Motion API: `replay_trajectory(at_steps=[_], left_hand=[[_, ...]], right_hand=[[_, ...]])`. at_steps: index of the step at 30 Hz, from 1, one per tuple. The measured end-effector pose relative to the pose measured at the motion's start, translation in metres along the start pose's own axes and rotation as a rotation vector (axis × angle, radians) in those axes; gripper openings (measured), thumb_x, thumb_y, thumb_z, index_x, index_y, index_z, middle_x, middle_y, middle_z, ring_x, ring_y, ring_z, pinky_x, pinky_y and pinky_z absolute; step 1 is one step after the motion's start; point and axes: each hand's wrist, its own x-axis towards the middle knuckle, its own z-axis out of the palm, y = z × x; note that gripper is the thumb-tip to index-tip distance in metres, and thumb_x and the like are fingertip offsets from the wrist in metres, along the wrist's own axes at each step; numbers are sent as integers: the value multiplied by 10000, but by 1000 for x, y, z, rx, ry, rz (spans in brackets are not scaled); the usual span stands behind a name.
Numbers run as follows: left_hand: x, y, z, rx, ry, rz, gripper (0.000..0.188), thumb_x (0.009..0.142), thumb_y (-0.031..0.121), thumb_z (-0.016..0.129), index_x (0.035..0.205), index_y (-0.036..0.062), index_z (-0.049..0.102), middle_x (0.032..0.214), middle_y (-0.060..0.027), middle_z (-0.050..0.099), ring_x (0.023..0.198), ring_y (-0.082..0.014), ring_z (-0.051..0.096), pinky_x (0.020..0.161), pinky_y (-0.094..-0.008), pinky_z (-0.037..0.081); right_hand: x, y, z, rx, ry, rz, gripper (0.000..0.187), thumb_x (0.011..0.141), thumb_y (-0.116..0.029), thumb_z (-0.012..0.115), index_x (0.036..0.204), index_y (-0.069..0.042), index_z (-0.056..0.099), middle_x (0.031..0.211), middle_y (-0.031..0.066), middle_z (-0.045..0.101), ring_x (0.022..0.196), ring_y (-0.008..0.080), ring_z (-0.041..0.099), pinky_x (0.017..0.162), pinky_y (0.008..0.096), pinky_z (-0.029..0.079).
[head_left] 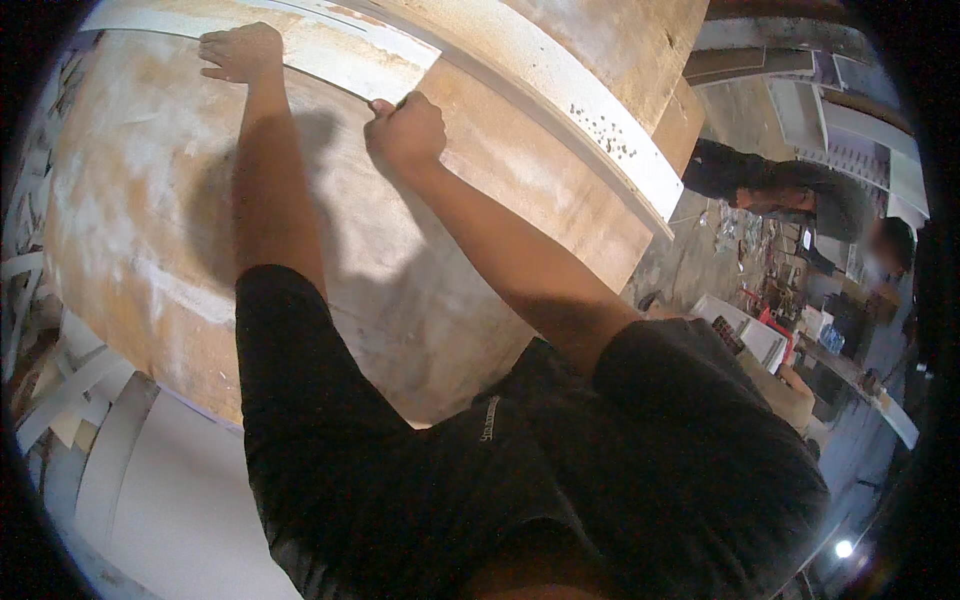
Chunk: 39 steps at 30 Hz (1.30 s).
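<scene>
A flat white board (365, 62) with brownish smears lies across the far part of a broad wooden worktop (130, 200). My left hand (243, 53) rests on the near edge of this board, its fingers stretched out to the left. Further right, my right hand (410, 132) is closed at the board's near right corner, with the thumb pressed against the edge. The fingertips under that corner are partly hidden. Both arms reach forward and cast shadows on the worktop, which has whitish dusty patches.
Beyond the board runs a long white strip (545, 75) with dark spots near its right end. At the right, a person in dark clothes (840, 205) stands near shelving and floor clutter. A white panel (185, 490) stands at the lower left, and a lamp (844, 549) glows lower right.
</scene>
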Motion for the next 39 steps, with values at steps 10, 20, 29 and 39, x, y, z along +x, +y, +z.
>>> replay_trajectory(at_steps=[10,20,29,39], left_hand=[[2,5,8,101,-43,-21,818,885,342,512,1468,-132,189,1515,-232,318,1436,-308,269,1192,-492,151],[11,-3,5,79,-33,-42,820,877,322,523,1467,-134,182,1519,-229,310,1441,-310,261,1191,-493,149],[-16,0,-6,-92,-30,32,794,902,313,462,1447,-180,163,1515,-307,265,1445,-375,230,1179,-511,149],[-22,-3,8,6,86,83,762,897,311,462,1435,-175,228,1501,-307,303,1427,-387,275,1162,-531,183]], right_hand=[[13,-6,6,-66,-10,7,376,847,-340,707,788,31,703,844,232,697,815,351,704,724,428,553],[10,-20,-1,-85,-125,10,384,865,-354,712,891,29,696,933,219,698,918,339,699,768,424,560],[0,-9,-16,-56,-43,16,394,850,-355,724,884,37,693,923,223,704,894,346,704,750,430,559],[5,0,-11,-12,-120,39,370,843,-307,742,913,50,673,940,229,695,906,356,700,761,437,559]])
